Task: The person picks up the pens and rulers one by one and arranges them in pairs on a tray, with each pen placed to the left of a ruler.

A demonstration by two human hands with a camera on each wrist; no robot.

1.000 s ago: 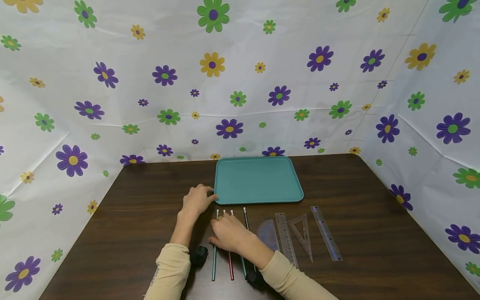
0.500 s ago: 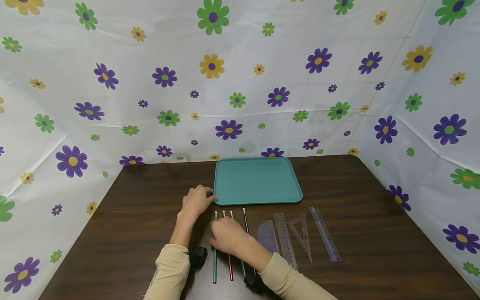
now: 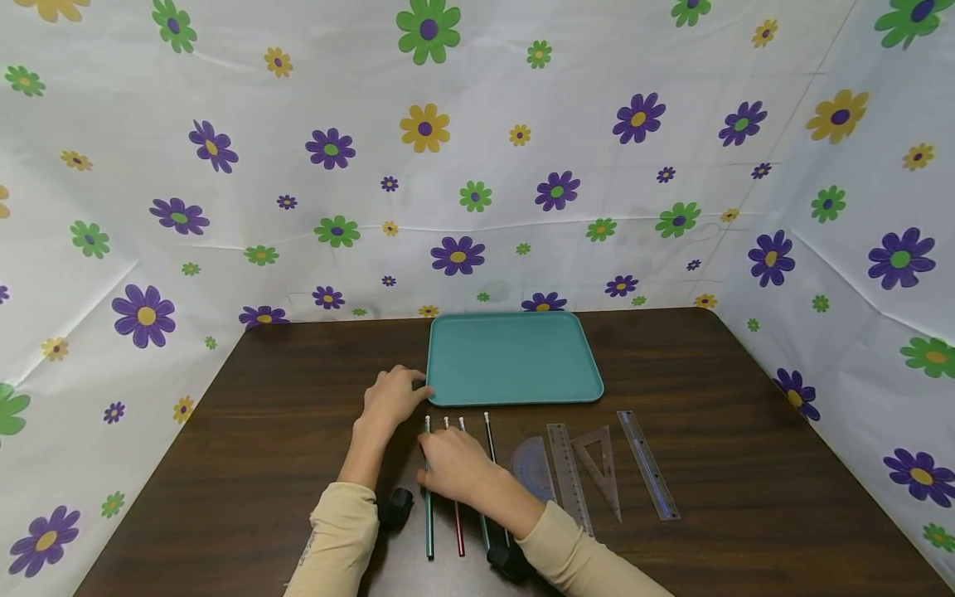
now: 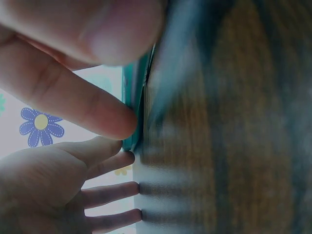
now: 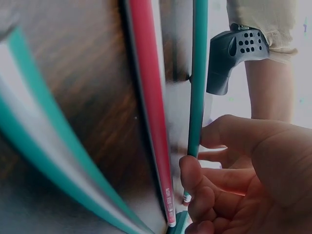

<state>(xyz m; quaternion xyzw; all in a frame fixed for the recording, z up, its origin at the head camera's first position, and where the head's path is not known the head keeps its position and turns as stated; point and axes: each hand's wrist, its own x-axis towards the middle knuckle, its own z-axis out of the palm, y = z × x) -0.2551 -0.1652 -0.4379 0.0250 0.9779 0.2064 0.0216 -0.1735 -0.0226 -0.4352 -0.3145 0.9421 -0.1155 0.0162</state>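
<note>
My right hand (image 3: 461, 469) pinches the leftmost green pencil (image 3: 429, 526) between thumb and fingers, clearest in the right wrist view on the same green pencil (image 5: 198, 73). To its right lie a red pencil (image 3: 458, 531), another green pencil (image 3: 484, 527) and a black pencil (image 3: 489, 435), partly hidden under the hand and forearm. My left hand (image 3: 390, 402) rests at the front left corner of the teal tray (image 3: 515, 398). Its thumb is by the tray's edge and the other fingers stand fairly straight on the table, as the left wrist view shows.
Right of the pencils lie a clear protractor (image 3: 532, 468), a clear ruler (image 3: 569, 477), a set square (image 3: 603, 477) and a bluish ruler (image 3: 648, 466). A flower-printed sheet (image 3: 477, 166) rises behind the brown table (image 3: 298, 464).
The leftmost green pencil has turned slightly: its eraser end has shifted left and its near end right. My right hand has hardly moved and my left hand stays at the tray.
</note>
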